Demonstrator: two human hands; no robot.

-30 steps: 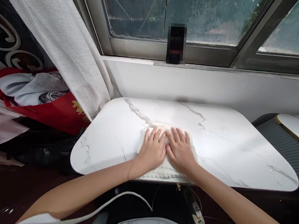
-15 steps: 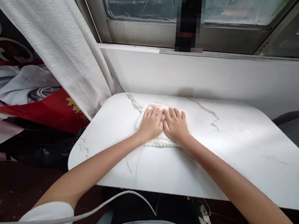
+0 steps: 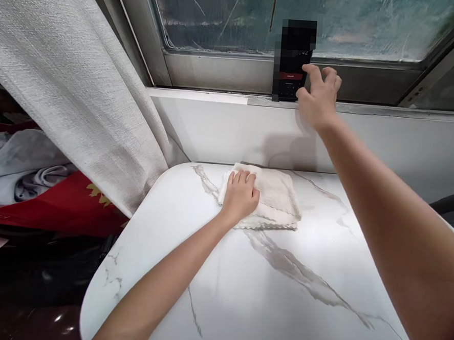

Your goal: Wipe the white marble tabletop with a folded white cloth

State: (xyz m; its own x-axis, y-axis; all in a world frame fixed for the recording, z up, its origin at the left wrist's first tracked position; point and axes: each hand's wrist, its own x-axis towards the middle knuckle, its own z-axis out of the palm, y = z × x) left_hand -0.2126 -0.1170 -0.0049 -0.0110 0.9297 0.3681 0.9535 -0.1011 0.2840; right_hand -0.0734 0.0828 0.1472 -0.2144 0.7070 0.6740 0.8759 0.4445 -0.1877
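A folded cream-white cloth (image 3: pixel 273 198) with a scalloped edge lies on the white marble-patterned table (image 3: pixel 183 249). On its left part rests my left hand (image 3: pixel 241 194), palm down, fingers flat and slightly apart. My right hand (image 3: pixel 321 93) is raised to the window ledge, its thumb and fingers spread and curved at the right edge of a black phone (image 3: pixel 292 81). Upright against the window frame, the phone is partly covered by pixelation, with a lit screen. A fingertip seems to meet its edge; whether it touches, I cannot tell.
A window (image 3: pixel 220 21) with a metal frame and a narrow ledge (image 3: pixel 201 95) runs behind the table. At the left hangs a pale curtain (image 3: pixel 89 90). A red bag (image 3: pixel 74 207) with grey fabric (image 3: pixel 24 152) sits beyond it. A dark chair edge (image 3: pixel 451 203) shows at right.
My right hand has left the cloth and risen to the phone on the ledge. My left hand stays on the cloth, whose right part is now uncovered. The view has moved closer.
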